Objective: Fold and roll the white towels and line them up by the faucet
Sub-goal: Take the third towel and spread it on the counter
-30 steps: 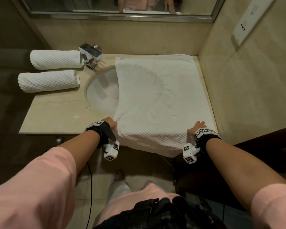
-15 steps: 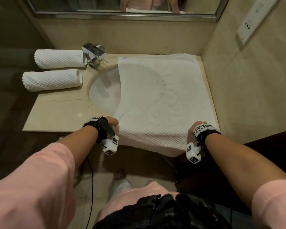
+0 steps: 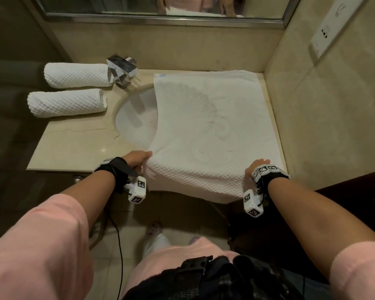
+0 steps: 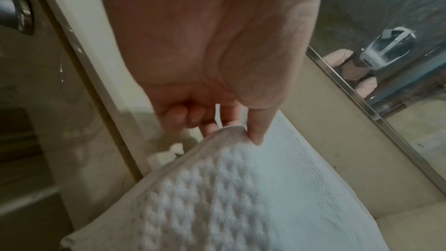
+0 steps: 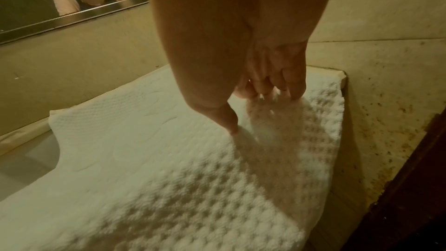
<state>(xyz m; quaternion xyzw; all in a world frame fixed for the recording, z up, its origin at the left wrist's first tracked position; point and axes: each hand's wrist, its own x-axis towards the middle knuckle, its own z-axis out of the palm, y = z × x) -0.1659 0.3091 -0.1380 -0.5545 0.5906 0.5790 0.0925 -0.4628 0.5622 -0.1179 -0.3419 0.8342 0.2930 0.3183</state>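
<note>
A white waffle-textured towel lies spread flat on the counter. It covers the right part of the sink, and its near edge hangs over the counter's front. My left hand pinches the towel's near-left edge between thumb and fingers. My right hand sits on the towel's near-right part; its curled fingers and thumb dig into the towel from above. Two rolled white towels lie side by side left of the chrome faucet.
The oval sink basin is half uncovered, left of the flat towel. Beige walls close the counter at the back and right, with a mirror above. A wall socket plate is high on the right.
Nothing clear: both hands stay at the towel's near edge, and the towel lies as before. Only the head view has shifted slightly.
</note>
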